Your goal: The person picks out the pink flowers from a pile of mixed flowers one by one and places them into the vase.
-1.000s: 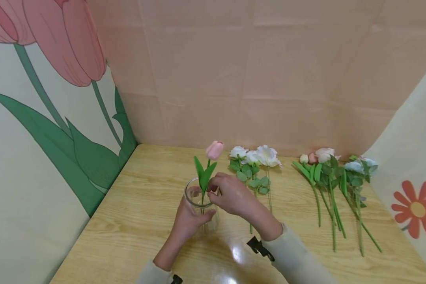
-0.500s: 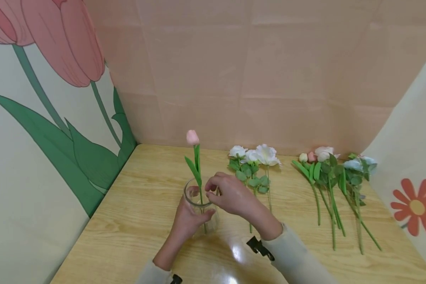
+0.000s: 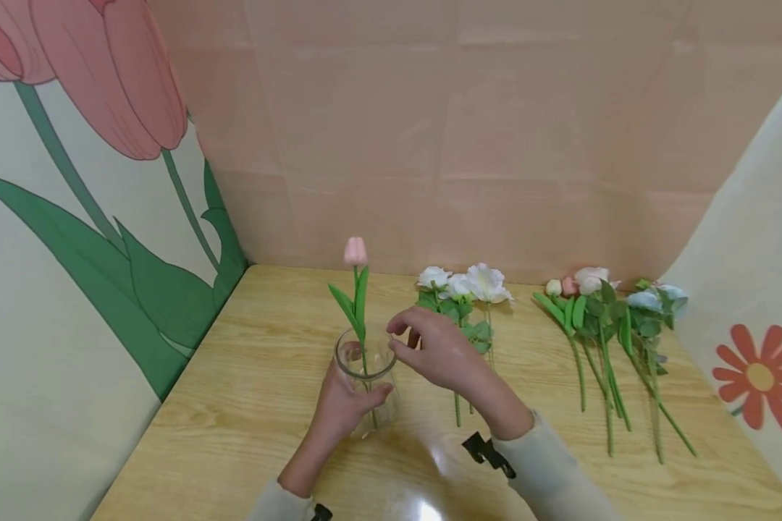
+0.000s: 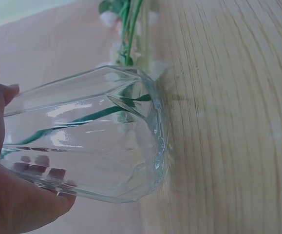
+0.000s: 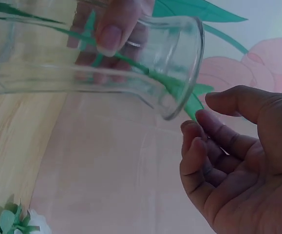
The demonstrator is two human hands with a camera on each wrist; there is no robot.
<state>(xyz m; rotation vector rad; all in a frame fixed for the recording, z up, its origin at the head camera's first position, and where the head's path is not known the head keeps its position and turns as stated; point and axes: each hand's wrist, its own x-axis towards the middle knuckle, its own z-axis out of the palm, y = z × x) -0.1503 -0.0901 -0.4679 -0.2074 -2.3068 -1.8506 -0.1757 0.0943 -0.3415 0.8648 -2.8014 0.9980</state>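
Note:
A clear glass vase (image 3: 386,414) stands on the wooden table, flared at the rim and faceted lower down. My left hand (image 3: 342,405) grips its side, thumb in front and fingers behind, seen through the glass in the left wrist view. One pink tulip (image 3: 355,251) with two green leaves leans in the vase; its stem (image 4: 92,117) slants down through the glass to near the base. My right hand (image 3: 438,351) is beside the rim on the right, fingers loosely bent and holding nothing. In the right wrist view its fingertips (image 5: 206,117) are close to the vase mouth.
White flowers (image 3: 485,282) with green leaves lie right of the vase, partly behind the right hand. Farther right lie several more stems, with pink flowers (image 3: 589,278) and pale blue flowers (image 3: 648,300). A pink cloth backdrop (image 3: 339,145) rises behind the table (image 3: 247,405).
The tulip has come away from the right fingers and leaned left, its stem lower in the vase. My right hand has shifted slightly right, with fingers loosened. The left hand keeps its grip.

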